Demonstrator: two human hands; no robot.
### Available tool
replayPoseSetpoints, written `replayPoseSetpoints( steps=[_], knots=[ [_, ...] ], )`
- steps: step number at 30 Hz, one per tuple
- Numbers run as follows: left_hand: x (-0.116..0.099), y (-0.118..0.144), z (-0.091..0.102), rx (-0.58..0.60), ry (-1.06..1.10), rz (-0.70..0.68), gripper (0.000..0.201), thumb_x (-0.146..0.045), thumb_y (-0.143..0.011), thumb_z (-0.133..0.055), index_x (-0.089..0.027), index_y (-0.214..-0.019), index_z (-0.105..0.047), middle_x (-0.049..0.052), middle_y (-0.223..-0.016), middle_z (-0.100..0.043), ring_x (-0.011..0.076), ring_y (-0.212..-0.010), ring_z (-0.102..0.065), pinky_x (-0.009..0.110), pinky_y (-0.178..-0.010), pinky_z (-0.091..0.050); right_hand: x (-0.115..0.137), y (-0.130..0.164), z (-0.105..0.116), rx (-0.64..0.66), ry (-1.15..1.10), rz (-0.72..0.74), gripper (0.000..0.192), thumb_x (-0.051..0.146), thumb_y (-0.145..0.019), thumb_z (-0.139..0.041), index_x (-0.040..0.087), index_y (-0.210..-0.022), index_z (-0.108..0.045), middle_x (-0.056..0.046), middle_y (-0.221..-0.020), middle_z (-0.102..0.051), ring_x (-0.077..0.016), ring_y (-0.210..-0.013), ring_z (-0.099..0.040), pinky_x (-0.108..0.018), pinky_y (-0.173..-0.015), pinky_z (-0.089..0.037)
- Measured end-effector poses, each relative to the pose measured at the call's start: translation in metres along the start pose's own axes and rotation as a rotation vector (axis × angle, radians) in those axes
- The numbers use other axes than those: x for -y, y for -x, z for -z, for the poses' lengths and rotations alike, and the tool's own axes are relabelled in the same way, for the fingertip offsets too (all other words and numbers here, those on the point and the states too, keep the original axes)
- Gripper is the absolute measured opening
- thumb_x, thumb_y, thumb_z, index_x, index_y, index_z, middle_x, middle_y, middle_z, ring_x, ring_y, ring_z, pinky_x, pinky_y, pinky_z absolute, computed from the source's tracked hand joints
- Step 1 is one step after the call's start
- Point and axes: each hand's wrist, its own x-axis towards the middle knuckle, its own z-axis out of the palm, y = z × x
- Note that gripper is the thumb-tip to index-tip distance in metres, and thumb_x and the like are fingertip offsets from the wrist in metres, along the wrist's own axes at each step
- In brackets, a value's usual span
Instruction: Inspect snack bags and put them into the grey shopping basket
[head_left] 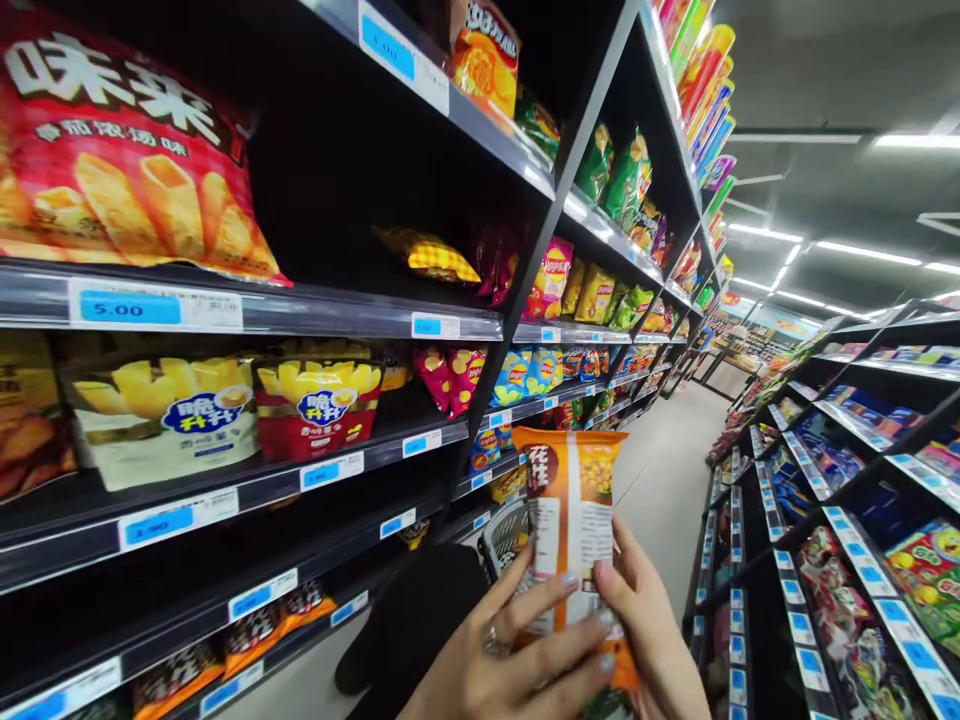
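Both hands on orange snack pack (571, 520), held upright, back label toward cam, mid-aisle at chest level. Left hand (504, 660) wraps lower front, fingers closed on it; right hand (651, 625) pinches right edge. Looks like label-check step. Next move prob needs firm two-hand grip, pack kept level. Shelf (247, 312) w/ chip bags at left, basket (504, 535) just behind pack.

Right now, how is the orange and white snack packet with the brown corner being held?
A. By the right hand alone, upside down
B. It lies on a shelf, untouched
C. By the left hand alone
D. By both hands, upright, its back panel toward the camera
D: the left hand and the right hand both grip the lower part of the orange and white snack packet, which stands upright in the aisle with its printed back panel facing the camera.
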Motion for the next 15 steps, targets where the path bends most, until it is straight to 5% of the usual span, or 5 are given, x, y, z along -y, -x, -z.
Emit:
replayPoseSetpoints(
  steps=[3, 5, 7, 10, 15],
  knots=[
    [-0.001, -0.011, 0.013, 0.013, -0.006, 0.072, 0.037, -0.019, -0.040, -0.084, -0.027, -0.074, -0.073, 0.012, -0.093, -0.068, 0.0378, -0.115, -0.048, 0.054, -0.102, -0.029, -0.002, 0.000, 0.005, -0.029, -0.045, -0.045, 0.074, 0.036, -0.065, -0.073, 0.021, -0.130, -0.041, -0.011, -0.111, -0.061, -0.0260, -0.095, -0.061, -0.037, -0.080, -0.050],
    [-0.002, -0.022, 0.017, -0.077, 0.023, 0.193, 0.056, -0.017, -0.041, -0.084, -0.026, -0.094, -0.070, 0.012, -0.108, -0.062, 0.0356, -0.121, -0.043, 0.047, -0.099, -0.037, -0.006, 0.000, 0.008, -0.084, -0.046, -0.034, 0.073, 0.037, -0.066, -0.071, 0.021, -0.130, -0.040, -0.010, -0.111, -0.062, -0.0257, -0.092, -0.063, -0.036, -0.077, -0.051],
    [0.002, -0.032, 0.015, -0.038, 0.126, 0.384, 0.065, -0.015, -0.048, -0.081, -0.024, -0.109, -0.061, 0.012, -0.110, -0.061, 0.0323, -0.113, -0.051, 0.042, -0.090, -0.046, -0.011, -0.001, 0.013, -0.152, -0.008, -0.005, 0.073, 0.039, -0.067, -0.071, 0.023, -0.131, -0.039, -0.010, -0.113, -0.061, -0.0254, -0.092, -0.063, -0.036, -0.076, -0.052],
    [0.013, -0.040, 0.006, 0.155, 0.292, 0.618, 0.058, -0.016, -0.050, -0.080, -0.019, -0.104, -0.059, 0.009, -0.094, -0.066, 0.0266, -0.085, -0.063, 0.033, -0.067, -0.053, -0.019, -0.003, 0.021, -0.236, 0.061, 0.053, 0.072, 0.041, -0.068, -0.069, 0.025, -0.132, -0.038, -0.008, -0.116, -0.059, -0.0256, -0.098, -0.060, -0.037, -0.078, -0.052],
    [0.022, -0.041, -0.002, 0.197, 0.291, 0.696, 0.047, -0.010, -0.048, -0.079, -0.015, -0.091, -0.061, 0.004, -0.083, -0.068, 0.0204, -0.074, -0.063, 0.027, -0.064, -0.051, -0.026, -0.002, 0.038, -0.155, 0.116, 0.051, 0.077, 0.043, -0.061, -0.075, 0.022, -0.128, -0.043, -0.011, -0.115, -0.060, -0.0279, -0.101, -0.059, -0.038, -0.081, -0.051]
  ],
)
